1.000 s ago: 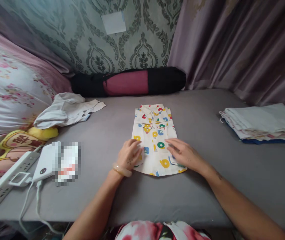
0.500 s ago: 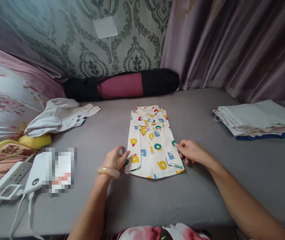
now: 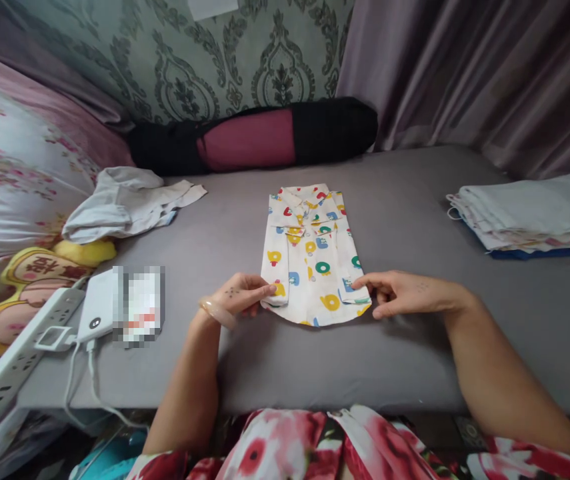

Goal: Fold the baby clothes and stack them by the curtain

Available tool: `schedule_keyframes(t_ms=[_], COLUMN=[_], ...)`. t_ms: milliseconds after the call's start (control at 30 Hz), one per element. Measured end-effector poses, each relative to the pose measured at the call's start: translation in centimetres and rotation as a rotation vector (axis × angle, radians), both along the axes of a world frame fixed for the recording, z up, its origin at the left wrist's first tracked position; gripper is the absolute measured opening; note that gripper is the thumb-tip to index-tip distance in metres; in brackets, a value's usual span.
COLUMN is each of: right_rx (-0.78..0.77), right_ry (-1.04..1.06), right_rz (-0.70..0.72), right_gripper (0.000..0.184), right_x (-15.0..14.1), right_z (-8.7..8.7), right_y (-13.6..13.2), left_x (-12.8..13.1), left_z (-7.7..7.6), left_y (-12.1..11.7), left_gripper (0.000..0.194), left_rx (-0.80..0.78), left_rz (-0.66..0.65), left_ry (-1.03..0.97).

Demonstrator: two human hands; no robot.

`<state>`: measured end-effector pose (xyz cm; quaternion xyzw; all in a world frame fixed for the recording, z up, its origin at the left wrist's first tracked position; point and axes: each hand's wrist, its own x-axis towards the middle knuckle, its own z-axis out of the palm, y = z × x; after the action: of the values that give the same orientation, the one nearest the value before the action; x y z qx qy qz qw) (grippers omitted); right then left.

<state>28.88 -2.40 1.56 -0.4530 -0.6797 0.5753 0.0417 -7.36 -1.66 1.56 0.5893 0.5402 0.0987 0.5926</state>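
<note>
A small white shirt [image 3: 307,267] printed with coloured shapes lies flat on the grey bed surface, collar away from me, both sleeves folded down over its front. My left hand [image 3: 242,293], with a pale bangle at the wrist, is at the lower left edge; its thumb rests on the cloth and the fingers curl at the edge, partly hidden. At the lower right, my right hand [image 3: 405,293] touches the sleeve cuff with its index finger. Its thumb is held apart, off the hem.
A stack of folded cloths [image 3: 539,213] lies to the right, a crumpled light garment [image 3: 119,207] to the left. Nearer left are a power strip [image 3: 25,353], a white power bank [image 3: 97,303] with cables, and a yellow plush [image 3: 49,263]. A long black-and-maroon bag [image 3: 249,140] lies along the wall.
My view has tilted down. My left thumb has come onto the shirt's lower left edge. The right hand has slid down the right side towards the cuff and hem.
</note>
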Motion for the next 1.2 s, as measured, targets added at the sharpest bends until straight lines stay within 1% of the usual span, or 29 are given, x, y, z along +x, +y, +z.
schedule_keyframes(t_ms=[100,233,267,433,567,700,833,1067,1200], right_rx=[0.034,0.106,0.127,0.190,0.242,0.331,0.382,0.390,0.380], right_ry=[-0.024,-0.028,-0.015,0.008,-0.003,-0.007,-0.079,-0.190,-0.238], right_rz=[-0.014,-0.102,-0.123,-0.164,-0.229,-0.326,-0.400,-0.417,-0.403], right_gripper=[0.061,0.039,0.037,0.041,0.046,0.043,0.039,0.036,0.035], right_x=[0.1,-0.7,-0.9,-1.0,-0.8,-1.0,-1.3,-1.0,-0.9], right_z=[-0.4,-0.9,-0.9,-0.9,-1.3,-1.7,-2.0,-3.2,-3.7], right_y=[0.0,0.1,0.2,0.6,0.9,1.1,1.2,1.6,1.6], left_x=[-0.2,-0.2,-0.2,0.0,0.2,0.3,0.6,1.0,0.8], left_z=[-0.3,-0.1,0.1,0.4,0.0,-0.5,-0.5,-1.2,-1.5], left_y=[0.3,0.5,0.5,0.4,0.7,0.8,0.8,1.1,1.2], left_gripper=[0.044,0.045,0.045,0.049,0.055,0.061,0.060,0.059,0.057], left_rx=[0.015,0.054,0.065,0.074,0.091,0.125,0.156,0.140,0.107], left_rz=[0.037,0.114,0.136,0.222,0.294,0.324,0.341,0.386,0.390], left_ry=[0.006,0.019,0.013,-0.031,-0.105,-0.156,-0.175,-0.187,-0.130])
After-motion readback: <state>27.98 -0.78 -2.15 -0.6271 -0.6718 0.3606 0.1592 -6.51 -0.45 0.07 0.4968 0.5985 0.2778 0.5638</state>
